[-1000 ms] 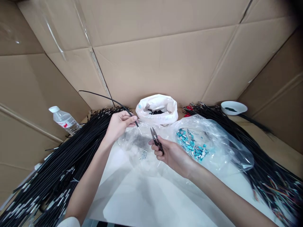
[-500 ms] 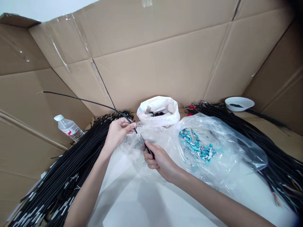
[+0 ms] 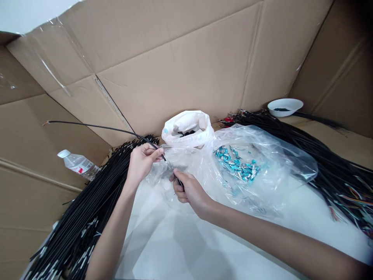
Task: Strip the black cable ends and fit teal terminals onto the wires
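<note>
A black cable (image 3: 96,126) is being pinched by the left hand (image 3: 142,161), its far end being aimed toward ten o'clock. Dark snips (image 3: 180,183) (mostly hidden) are being gripped by the right hand (image 3: 188,190), apart from the left, while dark bits (image 3: 186,133) are being held by a white bag (image 3: 189,141) at its twelve o'clock.

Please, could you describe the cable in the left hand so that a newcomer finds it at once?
Below the cardboard wall, on the left, lies a pile of black cables. Beside it, the left hand pinches one black cable. Unlike the piled ones, it stretches leftward through the air, appearing above the bottle.
</note>
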Tool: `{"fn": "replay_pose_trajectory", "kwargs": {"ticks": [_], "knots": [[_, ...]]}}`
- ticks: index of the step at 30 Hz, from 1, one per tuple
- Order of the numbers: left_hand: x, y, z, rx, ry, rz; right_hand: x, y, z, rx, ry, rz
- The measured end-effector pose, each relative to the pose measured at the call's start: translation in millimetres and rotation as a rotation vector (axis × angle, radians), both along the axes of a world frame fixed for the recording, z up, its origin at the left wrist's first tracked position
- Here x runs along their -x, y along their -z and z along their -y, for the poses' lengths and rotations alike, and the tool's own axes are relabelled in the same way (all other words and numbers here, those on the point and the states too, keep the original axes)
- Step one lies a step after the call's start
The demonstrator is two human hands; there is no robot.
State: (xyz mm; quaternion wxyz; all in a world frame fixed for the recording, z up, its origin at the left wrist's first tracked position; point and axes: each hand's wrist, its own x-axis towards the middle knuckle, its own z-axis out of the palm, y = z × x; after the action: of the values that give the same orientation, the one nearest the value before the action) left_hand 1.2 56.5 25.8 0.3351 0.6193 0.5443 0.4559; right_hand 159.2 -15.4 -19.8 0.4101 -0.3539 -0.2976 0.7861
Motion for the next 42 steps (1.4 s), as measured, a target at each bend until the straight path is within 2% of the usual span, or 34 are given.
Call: {"fn": "replay_pose_trajectory", "kwargs": {"ticks": [11, 16, 23, 35, 42], "knots": [[-10.7, 3.1, 4.2, 0.004, 0.015, -0.056, -1.8, 1.2, -8.3, 0.032, -0.003, -0.054], [-10.8, 7.1, 2.7, -0.03, 0.017, -0.165, -4.7, 2.3, -12.8, 0.105, 0.032, -0.095], [-10.2, 11.2, 7.1, -0.021, -0.011, -0.19, -4.0, 2.6, -15.2, 0.242, 0.06, -0.152], [2.6, 35.5, 16.2, 0.013, -0.068, -0.152, 3.0, 15.4, -16.7, 0.328, -0.003, -0.191], [1.6, 40.6, 12.3, 0.04, -0.054, -0.092, 3.5, 18.4, -19.0, 0.361, 0.036, -0.197]]}}
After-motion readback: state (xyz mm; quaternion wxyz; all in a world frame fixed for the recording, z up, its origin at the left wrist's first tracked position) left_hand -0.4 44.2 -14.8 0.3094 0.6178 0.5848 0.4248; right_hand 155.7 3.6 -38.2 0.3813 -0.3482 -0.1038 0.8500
